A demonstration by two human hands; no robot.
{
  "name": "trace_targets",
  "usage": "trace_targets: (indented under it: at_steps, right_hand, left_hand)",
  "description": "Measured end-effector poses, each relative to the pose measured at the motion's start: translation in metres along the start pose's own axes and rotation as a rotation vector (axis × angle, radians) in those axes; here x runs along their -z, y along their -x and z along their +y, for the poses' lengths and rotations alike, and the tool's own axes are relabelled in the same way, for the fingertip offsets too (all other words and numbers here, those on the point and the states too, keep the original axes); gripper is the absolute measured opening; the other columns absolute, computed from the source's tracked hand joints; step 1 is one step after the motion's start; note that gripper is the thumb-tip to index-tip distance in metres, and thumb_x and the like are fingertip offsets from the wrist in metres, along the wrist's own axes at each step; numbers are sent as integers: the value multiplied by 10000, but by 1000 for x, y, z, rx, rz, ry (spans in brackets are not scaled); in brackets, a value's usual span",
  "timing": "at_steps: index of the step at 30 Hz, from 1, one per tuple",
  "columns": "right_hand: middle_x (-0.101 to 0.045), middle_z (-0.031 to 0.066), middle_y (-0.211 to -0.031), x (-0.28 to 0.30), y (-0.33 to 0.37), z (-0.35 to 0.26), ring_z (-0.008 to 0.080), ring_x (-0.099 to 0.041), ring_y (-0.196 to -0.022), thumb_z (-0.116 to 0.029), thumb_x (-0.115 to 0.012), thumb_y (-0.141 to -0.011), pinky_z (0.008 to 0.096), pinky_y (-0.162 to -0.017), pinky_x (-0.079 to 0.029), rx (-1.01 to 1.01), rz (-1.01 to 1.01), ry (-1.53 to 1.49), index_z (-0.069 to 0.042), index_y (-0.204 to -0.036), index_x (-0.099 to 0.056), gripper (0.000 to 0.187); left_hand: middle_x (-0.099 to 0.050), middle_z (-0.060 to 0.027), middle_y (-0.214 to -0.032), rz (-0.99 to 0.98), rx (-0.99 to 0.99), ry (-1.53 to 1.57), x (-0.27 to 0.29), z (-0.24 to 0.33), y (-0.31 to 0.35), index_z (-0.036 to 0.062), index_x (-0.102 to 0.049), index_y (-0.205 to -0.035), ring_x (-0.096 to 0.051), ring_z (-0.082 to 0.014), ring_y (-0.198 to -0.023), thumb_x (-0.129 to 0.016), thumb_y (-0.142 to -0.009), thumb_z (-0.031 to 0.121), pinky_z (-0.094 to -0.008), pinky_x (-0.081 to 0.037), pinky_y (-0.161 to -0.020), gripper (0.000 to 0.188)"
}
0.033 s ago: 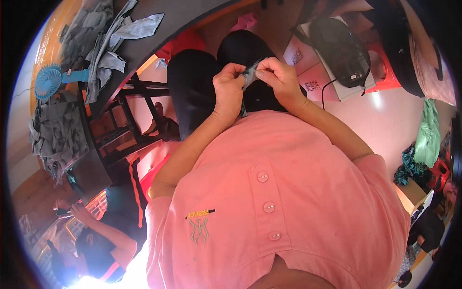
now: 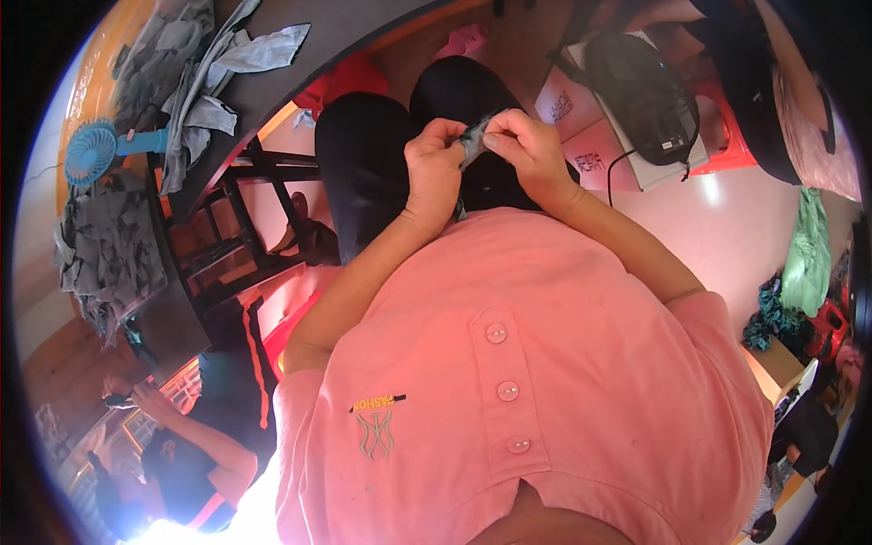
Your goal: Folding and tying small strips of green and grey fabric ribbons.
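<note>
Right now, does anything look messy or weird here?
A bit messy. Grey fabric pieces lie in loose, crumpled heaps on the dark table, beside a blue handheld fan. The left hand and right hand pinch one small grey piece neatly.

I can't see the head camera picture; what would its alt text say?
Seen from above, a person in a pink buttoned shirt pinches a small grey piece of fabric between the left hand and right hand over their lap. To the left, a dark table holds more grey fabric pieces and a blue handheld fan.
</note>
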State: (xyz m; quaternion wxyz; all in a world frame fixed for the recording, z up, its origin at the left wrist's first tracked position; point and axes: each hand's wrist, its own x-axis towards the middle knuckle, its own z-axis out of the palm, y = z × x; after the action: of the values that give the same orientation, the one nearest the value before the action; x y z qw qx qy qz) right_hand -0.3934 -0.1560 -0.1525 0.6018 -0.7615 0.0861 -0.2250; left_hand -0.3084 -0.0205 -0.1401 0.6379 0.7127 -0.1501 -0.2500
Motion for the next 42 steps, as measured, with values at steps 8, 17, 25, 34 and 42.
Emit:
trace_targets:
  at_steps: [8, 17, 25, 34, 42]
  right_hand:
    - [-627, 104, -773, 5, 4, -6, 196, -621, -698, -94, -637, -844, 295, -636, -473, -19, -68, 43, -26, -886, -582, 97]
    - [-618, 97, -775, 7, -1, -18, 193, -611, -687, -93, -628, -860, 286, -633, -469, -2, -51, -22, -18, -909, -579, 102]
    - [-593, 93, -732, 2, -4, -26, 182, -567, -631, -89, -631, -841, 288, -585, -438, 39, -176, -6, -22, -862, -570, 93]
    - [-589, 46, -743, 2, -3, -24, 118, -545, -662, -71, -652, -837, 255, -617, -435, 2, -91, -73, -22, -947, -602, 131]
    - [-588, 59, -849, 3, 1, -27, 106, -557, -730, -19, -673, -803, 243, -655, -456, -3, -84, -160, -32, -1100, -616, 303]
  left_hand:
    - [-633, -23, -760, -90, 192, 202, 4, 16, -3, -4, -688, -964, -507, -78, -585, -508, -787, -43, -215, -371, -505, 255]
    - [-639, -38, -797, -23, 64, 111, 3, 21, 4, -24, -650, -927, -537, -73, -636, -520, -793, -66, -206, -406, -541, 191]
    - [-617, -43, -843, -18, -223, 137, -6, 14, -1, -18, -661, -886, -529, -77, -722, -514, -740, -99, -205, -410, -635, 223]
    - [-615, -29, -743, 71, 72, 325, -2, 18, -4, -17, -653, -872, -488, -63, -562, -527, -724, -93, -220, -364, -480, 208]
    - [-649, -69, -849, 11, 77, 394, 0, 15, -4, -25, -634, -974, -558, -106, -623, -498, -769, -102, -233, -428, -520, 258]
